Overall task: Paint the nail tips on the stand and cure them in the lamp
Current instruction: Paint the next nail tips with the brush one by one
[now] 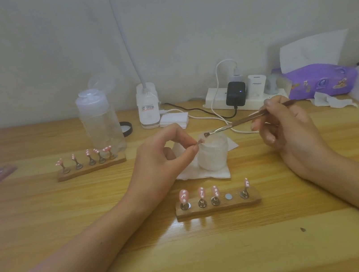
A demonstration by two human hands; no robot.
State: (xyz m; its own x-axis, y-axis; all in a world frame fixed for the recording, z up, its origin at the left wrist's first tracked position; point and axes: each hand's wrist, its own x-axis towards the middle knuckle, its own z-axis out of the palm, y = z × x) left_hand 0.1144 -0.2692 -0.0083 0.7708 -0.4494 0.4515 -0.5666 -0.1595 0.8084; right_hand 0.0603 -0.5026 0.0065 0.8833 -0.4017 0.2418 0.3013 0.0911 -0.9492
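Stands (218, 207) x3, brush (237, 123) x1, jar (212, 154) x1

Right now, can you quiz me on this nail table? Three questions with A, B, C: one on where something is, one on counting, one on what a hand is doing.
1. Where is the white jar?
A. on top of a bottle
B. on a white tissue behind the near stand
C. on the floor

2. How many nail tips are on the near stand?
A. four
B. six
C. one

3. What is the right hand doing?
A. lying flat
B. holding a phone
C. holding a brush

Answers:
1 B, the jar sits on the tissue just past the stand.
2 A, four tips stand there and one spot is bare.
3 C, its fingers are curled round the brush handle.
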